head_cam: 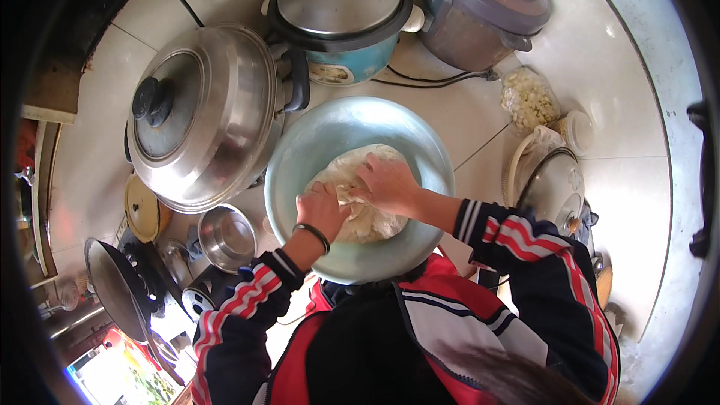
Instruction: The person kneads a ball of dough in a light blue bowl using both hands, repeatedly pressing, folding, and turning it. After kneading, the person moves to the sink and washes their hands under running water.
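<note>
A large mass of pale dough [368, 228] lies in a light blue-green basin [360, 267] right in front of my body. My left hand [323, 208], with a dark band at the wrist, presses on the left part of the dough, its fingers bent into the surface. On the upper right part of the dough rests my right hand [388, 183], fingers curled and partly sunk in it. Both hands are close together, with a fold of dough between them. The undersides of the fingers are hidden.
Beyond the basin stand a blue rice cooker [351, 59] and a dark electric cooker [472, 28]. A large lidded steel pot [225, 118] is at the left, above a small steel bowl [228, 239] and a wok [115, 292]. A bag of chopped food [527, 98] and a glass lid [554, 188] lie right.
</note>
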Motion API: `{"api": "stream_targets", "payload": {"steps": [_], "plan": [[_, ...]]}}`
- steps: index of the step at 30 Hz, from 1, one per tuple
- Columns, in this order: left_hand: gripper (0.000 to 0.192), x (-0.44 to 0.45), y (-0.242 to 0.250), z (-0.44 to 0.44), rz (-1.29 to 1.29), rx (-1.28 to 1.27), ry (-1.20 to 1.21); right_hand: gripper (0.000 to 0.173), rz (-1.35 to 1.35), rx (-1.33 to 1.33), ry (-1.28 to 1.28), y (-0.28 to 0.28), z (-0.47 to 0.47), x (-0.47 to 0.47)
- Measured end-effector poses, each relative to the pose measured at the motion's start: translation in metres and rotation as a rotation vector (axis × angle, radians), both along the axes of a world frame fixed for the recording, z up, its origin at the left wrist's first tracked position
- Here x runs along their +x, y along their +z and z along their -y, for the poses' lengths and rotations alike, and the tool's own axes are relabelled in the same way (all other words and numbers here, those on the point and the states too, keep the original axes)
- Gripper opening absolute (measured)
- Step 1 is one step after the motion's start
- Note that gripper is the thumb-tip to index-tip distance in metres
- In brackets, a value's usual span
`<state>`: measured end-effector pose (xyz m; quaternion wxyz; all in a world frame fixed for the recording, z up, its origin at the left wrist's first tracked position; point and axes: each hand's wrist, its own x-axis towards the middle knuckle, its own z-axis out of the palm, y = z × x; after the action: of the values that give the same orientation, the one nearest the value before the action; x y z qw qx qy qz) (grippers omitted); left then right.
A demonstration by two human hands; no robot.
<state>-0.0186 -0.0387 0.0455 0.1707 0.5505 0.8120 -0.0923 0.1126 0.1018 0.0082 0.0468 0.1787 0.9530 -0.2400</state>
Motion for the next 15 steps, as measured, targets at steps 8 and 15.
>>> {"api": "stream_targets", "payload": {"steps": [8,15], "plan": [[0.066,-0.057,-0.048,-0.052,0.168,-0.167,0.100,0.034,0.026,0.094,-0.109,-0.010,-0.029,-0.063],[0.060,-0.050,0.028,-0.041,0.166,-0.322,-0.051,0.036,-0.189,0.185,-0.051,-0.011,-0.034,-0.058]]}}
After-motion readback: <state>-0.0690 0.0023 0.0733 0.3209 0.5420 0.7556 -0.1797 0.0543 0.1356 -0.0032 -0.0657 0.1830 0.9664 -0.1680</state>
